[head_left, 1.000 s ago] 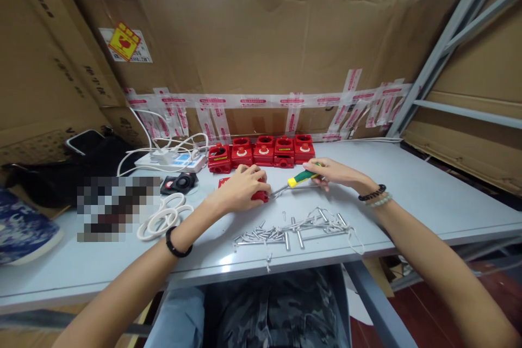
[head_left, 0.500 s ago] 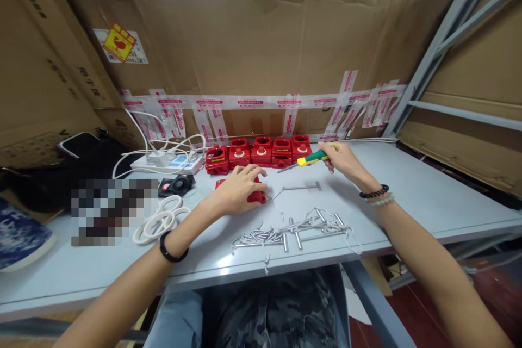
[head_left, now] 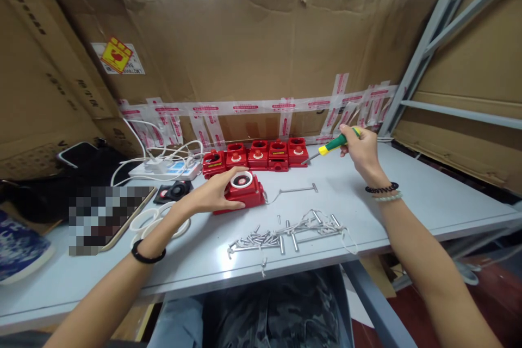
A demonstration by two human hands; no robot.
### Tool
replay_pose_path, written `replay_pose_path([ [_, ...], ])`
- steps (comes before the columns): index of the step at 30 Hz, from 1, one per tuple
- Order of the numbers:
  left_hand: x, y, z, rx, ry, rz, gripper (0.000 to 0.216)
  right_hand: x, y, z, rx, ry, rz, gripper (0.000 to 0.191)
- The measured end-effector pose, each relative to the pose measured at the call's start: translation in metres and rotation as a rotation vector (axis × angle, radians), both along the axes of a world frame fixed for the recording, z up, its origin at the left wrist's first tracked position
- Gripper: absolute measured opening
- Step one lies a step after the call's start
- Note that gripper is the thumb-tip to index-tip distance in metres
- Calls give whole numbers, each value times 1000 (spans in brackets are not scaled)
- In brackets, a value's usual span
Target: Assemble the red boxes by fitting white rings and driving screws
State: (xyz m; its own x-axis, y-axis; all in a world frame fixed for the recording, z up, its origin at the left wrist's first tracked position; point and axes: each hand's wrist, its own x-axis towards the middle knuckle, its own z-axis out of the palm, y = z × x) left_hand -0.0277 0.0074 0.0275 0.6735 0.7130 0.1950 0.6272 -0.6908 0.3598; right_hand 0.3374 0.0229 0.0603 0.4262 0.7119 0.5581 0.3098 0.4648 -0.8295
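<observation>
My left hand (head_left: 214, 194) grips the left side of a red box (head_left: 246, 190) with a white ring on top, resting on the grey table (head_left: 408, 196). My right hand (head_left: 361, 149) is raised above the table and closed round a green and yellow screwdriver (head_left: 332, 145), whose tip points left toward a row of red boxes (head_left: 256, 155) at the back. A loose metal pin (head_left: 296, 190) lies just right of the held box. A heap of screws and pins (head_left: 285, 230) lies near the front edge.
A white power strip with cables (head_left: 167, 166), a small black device (head_left: 174, 192) and white coiled rings (head_left: 149, 223) sit at the left. Taped cardboard walls (head_left: 261, 60) close the back and left. A grey metal rack (head_left: 420, 54) stands at the right.
My right hand lifted the screwdriver up and to the right, away from the red box. My left hand shifted to the box's left side, uncovering its white-ringed top.
</observation>
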Motion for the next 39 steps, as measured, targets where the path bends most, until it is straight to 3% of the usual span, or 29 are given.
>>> replay_pose_path([
  [7,55,9,11,25,-113,-88,74,11,-5,11,48,137,-67,28],
  [10,85,18,5,13,-137,-171,73,15,-7,13,50,171,-98,28],
  [17,144,42,-12,-19,-145,-190,79,23,-6,15,86,240,-166,26],
  [23,166,48,-15,-41,-85,-189,84,28,-9,14,298,219,-315,25],
  [25,164,46,-13,-27,-53,-199,90,22,-16,15,372,87,-357,26],
  [27,156,43,-9,-2,-38,-188,94,13,-25,16,352,-105,-302,23],
  [31,123,36,-1,35,-86,-142,87,-5,-32,10,95,-601,158,24],
  [34,89,28,4,69,-95,-104,78,-10,-25,-1,-98,-918,456,51],
  [36,67,21,6,75,-83,-62,72,-9,-20,-9,-207,-1014,522,66],
  [39,40,10,3,64,-63,-9,66,-4,-18,-14,-293,-1044,562,55],
])
